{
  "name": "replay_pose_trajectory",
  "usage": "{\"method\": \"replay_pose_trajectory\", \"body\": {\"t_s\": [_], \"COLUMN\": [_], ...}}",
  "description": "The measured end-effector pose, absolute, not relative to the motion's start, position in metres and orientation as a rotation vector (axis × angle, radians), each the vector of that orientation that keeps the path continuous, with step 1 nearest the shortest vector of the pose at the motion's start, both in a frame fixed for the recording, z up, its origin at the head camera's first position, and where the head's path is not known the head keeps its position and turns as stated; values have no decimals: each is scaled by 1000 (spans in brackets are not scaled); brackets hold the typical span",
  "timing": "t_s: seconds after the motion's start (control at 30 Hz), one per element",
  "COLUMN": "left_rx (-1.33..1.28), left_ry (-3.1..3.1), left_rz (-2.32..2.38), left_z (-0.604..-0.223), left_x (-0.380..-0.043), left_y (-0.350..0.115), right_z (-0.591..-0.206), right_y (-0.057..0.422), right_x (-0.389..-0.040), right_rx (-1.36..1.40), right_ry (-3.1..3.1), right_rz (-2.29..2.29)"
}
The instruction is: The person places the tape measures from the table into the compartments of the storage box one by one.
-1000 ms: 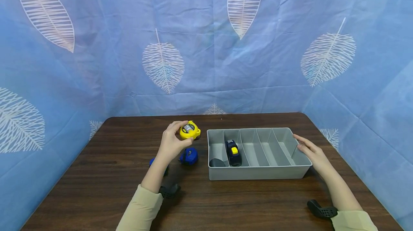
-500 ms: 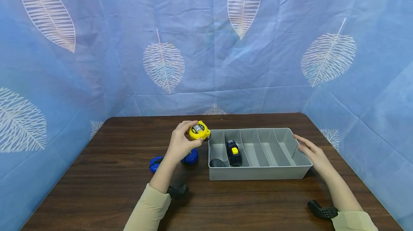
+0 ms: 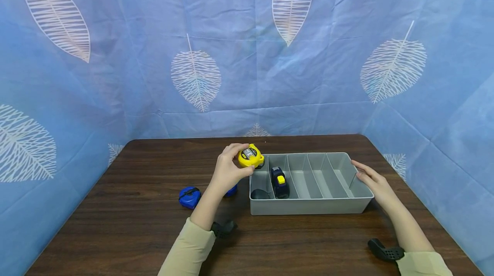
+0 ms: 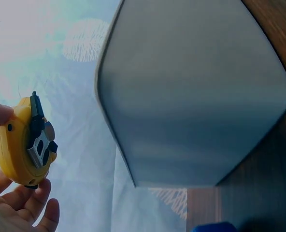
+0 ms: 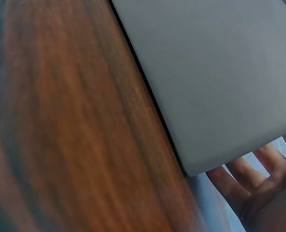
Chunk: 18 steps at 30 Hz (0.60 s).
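My left hand (image 3: 227,171) pinches a yellow tape measure (image 3: 250,156) between thumb and fingers. In the head view, the tape measure overlaps the back left corner of a grey divided tray (image 3: 310,206). The left wrist view shows the tape measure (image 4: 15,145) raised beside the tray's end wall (image 4: 191,96), its dark and metal clip towards the camera. My right hand (image 3: 380,186) rests its fingers on the tray's right rim. A dark blue tape measure with a yellow button (image 3: 279,183) lies in the second compartment from the left. A dark grey rounded piece (image 3: 260,194) sits in the leftmost one.
Two blue tape measures lie on the dark wooden table (image 3: 127,224) left of the tray: one in view (image 3: 189,197), the other (image 3: 231,190) partly hidden behind my left forearm. A blue leaf-patterned cloth (image 3: 247,74) hangs behind the table and along both sides.
My left hand has carried the yellow tape measure rightwards, from left of the tray to its back left corner. The left blue tape measure has come into fuller view. The right hand stays put.
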<state>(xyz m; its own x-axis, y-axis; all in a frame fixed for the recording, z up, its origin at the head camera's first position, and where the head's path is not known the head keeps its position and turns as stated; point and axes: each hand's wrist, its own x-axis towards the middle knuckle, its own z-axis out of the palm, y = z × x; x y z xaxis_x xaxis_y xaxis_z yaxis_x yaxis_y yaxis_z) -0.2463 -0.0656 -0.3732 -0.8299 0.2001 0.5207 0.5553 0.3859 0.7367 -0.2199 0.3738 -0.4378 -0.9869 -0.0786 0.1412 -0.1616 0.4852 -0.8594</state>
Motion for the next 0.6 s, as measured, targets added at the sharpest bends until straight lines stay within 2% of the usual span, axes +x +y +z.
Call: {"method": "replay_pose_trajectory", "body": {"t_s": [0.6], "left_rx": [-716], "left_ry": [-2337], "left_rz": [-1459], "left_z": [-370], "left_x": [-243], "left_y": [-34], "right_z": [-439], "right_y": [376], "right_x": [-222], "right_rx": [215], "right_ry": [-2636], "right_rz": [1544]}}
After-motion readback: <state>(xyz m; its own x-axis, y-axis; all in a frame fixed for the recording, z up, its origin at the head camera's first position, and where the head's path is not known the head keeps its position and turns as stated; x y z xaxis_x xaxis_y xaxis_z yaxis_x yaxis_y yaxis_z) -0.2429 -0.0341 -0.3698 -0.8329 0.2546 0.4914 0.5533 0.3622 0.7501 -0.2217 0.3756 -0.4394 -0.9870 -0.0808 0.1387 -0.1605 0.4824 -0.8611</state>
